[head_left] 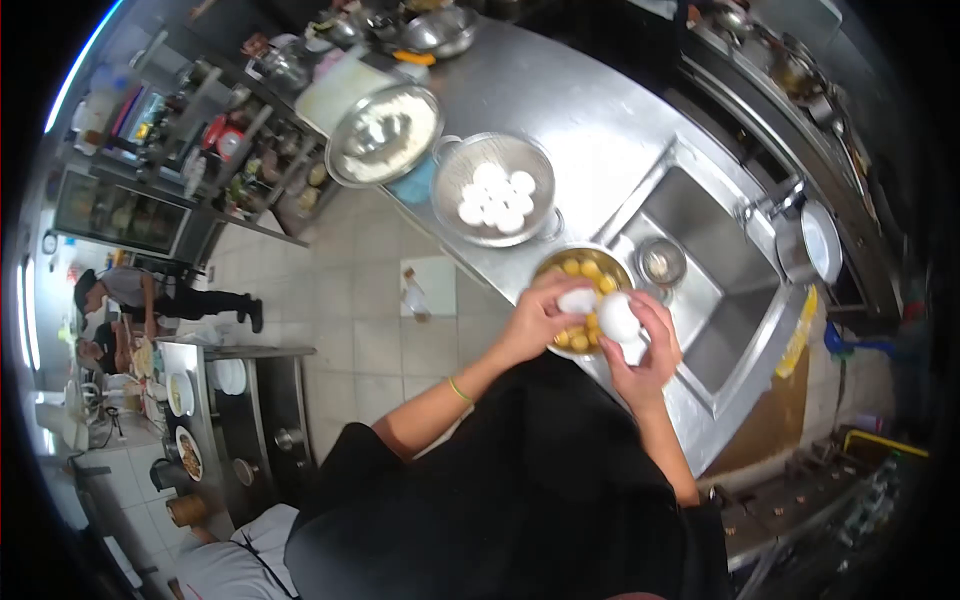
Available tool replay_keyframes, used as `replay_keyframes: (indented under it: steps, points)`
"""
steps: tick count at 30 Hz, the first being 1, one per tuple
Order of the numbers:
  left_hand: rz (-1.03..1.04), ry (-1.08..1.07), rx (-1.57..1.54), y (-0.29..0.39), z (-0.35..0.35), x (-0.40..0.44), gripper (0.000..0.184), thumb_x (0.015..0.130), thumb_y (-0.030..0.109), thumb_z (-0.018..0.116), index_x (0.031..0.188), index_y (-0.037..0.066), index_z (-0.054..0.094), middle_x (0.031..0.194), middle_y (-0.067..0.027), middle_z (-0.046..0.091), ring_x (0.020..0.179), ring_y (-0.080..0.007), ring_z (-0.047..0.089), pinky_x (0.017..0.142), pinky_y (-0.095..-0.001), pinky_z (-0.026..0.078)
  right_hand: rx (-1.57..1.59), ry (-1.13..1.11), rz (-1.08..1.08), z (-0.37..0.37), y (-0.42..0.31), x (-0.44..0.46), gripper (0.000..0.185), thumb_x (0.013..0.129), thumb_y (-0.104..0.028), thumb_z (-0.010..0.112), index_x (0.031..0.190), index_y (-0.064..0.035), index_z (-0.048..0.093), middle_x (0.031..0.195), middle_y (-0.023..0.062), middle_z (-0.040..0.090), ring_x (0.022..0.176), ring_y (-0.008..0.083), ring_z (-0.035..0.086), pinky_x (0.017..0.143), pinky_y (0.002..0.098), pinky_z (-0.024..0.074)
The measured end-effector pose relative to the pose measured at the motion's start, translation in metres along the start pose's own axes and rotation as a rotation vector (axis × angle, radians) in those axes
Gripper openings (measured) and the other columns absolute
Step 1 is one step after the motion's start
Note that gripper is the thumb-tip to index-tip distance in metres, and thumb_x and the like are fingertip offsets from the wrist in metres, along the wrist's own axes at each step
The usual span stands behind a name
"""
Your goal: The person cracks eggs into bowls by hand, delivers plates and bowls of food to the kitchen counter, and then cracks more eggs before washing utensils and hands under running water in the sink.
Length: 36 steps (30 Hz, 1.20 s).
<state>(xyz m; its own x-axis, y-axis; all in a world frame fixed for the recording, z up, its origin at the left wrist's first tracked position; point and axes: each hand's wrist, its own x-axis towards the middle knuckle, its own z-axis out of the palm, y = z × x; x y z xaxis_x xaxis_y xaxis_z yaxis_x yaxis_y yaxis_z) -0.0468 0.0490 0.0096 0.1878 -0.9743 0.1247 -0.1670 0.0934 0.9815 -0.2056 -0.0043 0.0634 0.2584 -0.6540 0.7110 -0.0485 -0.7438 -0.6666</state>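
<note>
The left hand (530, 325), with a yellow band (460, 390) at the wrist, grips a white piece (577, 301) between thumb and fingers; whether this is a whole egg or a shell portion cannot be determined. The right hand (656, 352) grasps a white egg (618, 318), with the thumb on the near side and the fingers curled around the right side. Both hands are positioned at the metal bowl (613, 259) of yolks (588, 269), partly covering it from view. This bowl is located at the near edge of the steel counter (590, 120), directly left of the sink (690, 210). A small metal cup (641, 262) with pale contents is located just right of the bowl, at the left side of the sink. A two-handled colander (450, 195), far and left of the bowl, contains a cluster of white eggs (495, 197). Farther left, a large metal bowl (352, 174) holds white material. A metal pot (793, 255) is located right of the sink, beside the faucet (770, 205). At far left, beyond the tiled floor (375, 340), a person in dark trousers (200, 305) stands near a work table.
</note>
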Motion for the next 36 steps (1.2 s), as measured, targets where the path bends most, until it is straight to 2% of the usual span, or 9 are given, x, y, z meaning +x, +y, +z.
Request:
replay_keyframes:
  steps: [2,4,8,14,16,20,27,34,36]
  points:
    - [-0.076,0.054,-0.275,-0.008,0.010,-0.002,0.040,0.072,-0.003,0.070,0.112,0.001,0.062,0.099,-0.0045,0.053,0.090,-0.0122,0.054,0.069,-0.0212,0.045,-0.164,-0.102,-0.080,0.008,0.021,-0.014,0.042,0.069,-0.004,0.074,0.109,-0.0012,0.059,0.103,0.0163,0.064,0.075,0.0169,0.061,0.064,0.0264,0.0494]
    - [-0.147,0.010,-0.115,-0.023,0.012,-0.003,0.041,0.072,-0.007,0.069,0.112,-0.001,0.060,0.098,-0.0047,0.053,0.091,-0.0131,0.056,0.075,-0.0231,0.047,-0.034,-0.296,0.523,0.008,0.036,-0.031,0.042,0.073,-0.002,0.069,0.112,-0.0005,0.055,0.099,0.0136,0.063,0.078,0.0197,0.061,0.064,0.0293,0.0491]
    - [-0.129,-0.015,-0.248,-0.011,0.008,-0.002,0.038,0.082,-0.005,0.058,0.120,-0.002,0.056,0.112,-0.0066,0.051,0.080,-0.0073,0.055,0.068,-0.0207,0.049,0.940,0.138,0.950,-0.024,0.057,-0.030,0.044,0.084,-0.018,0.055,0.123,-0.0011,0.047,0.095,0.0078,0.058,0.070,0.0190,0.057,0.056,0.0293,0.0443]
    - [-0.150,-0.032,-0.338,-0.023,0.005,0.002,0.028,0.089,0.010,0.054,0.114,-0.001,0.059,0.104,-0.0076,0.055,0.078,-0.0112,0.060,0.062,-0.0211,0.050,0.628,-0.203,1.249,-0.029,0.064,-0.035,0.040,0.096,-0.034,0.045,0.121,-0.0030,0.046,0.074,0.0151,0.062,0.044,0.0119,0.050,0.039,0.0215,0.0386]
    - [-0.279,-0.020,-0.546,-0.024,0.007,0.010,0.013,0.091,0.012,0.051,0.094,0.000,0.057,0.089,-0.0074,0.058,0.074,-0.0107,0.060,0.054,-0.0220,0.049,0.795,-0.208,1.273,-0.021,0.055,-0.024,0.036,0.098,-0.037,0.040,0.115,-0.0063,0.047,0.067,0.0129,0.060,0.041,0.0101,0.045,0.037,0.0212,0.0333]
    - [-0.292,-0.212,-0.388,-0.018,0.003,0.025,0.023,0.087,0.011,0.062,0.104,0.002,0.051,0.071,-0.0048,0.055,0.067,-0.0090,0.055,0.053,-0.0216,0.043,0.739,-0.270,1.256,-0.006,0.055,-0.012,0.034,0.099,-0.040,0.037,0.105,-0.0079,0.047,0.060,0.0088,0.055,0.038,0.0074,0.038,0.035,0.0199,0.0259]
    - [-0.168,-0.212,-0.213,-0.006,0.011,0.031,0.035,0.084,0.002,0.061,0.117,-0.004,0.053,0.098,-0.0084,0.063,0.079,-0.0073,0.057,0.061,-0.0218,0.046,0.350,-0.318,0.977,-0.006,0.056,-0.017,0.022,0.089,-0.021,0.060,0.103,-0.0047,0.059,0.069,0.0041,0.060,0.058,0.0082,0.053,0.053,0.0227,0.0436]
    - [-0.015,-0.090,0.303,-0.016,0.019,0.020,0.040,0.073,0.007,0.063,0.112,-0.001,0.059,0.095,-0.0225,0.064,0.091,-0.0336,0.063,0.078,-0.0369,0.050,-0.116,-0.362,0.532,0.006,0.054,-0.027,0.036,0.074,0.002,0.066,0.110,0.0011,0.062,0.074,0.0043,0.061,0.063,0.0071,0.056,0.058,0.0242,0.0479]
    - [0.031,-0.054,0.400,-0.013,0.020,0.018,0.043,0.072,0.005,0.062,0.114,-0.003,0.058,0.099,-0.0205,0.063,0.076,-0.0288,0.063,0.072,-0.0353,0.050,-0.133,-0.337,0.530,0.012,0.054,-0.034,0.037,0.072,0.002,0.068,0.109,0.0022,0.062,0.072,0.0060,0.059,0.060,0.0081,0.056,0.055,0.0235,0.0474]
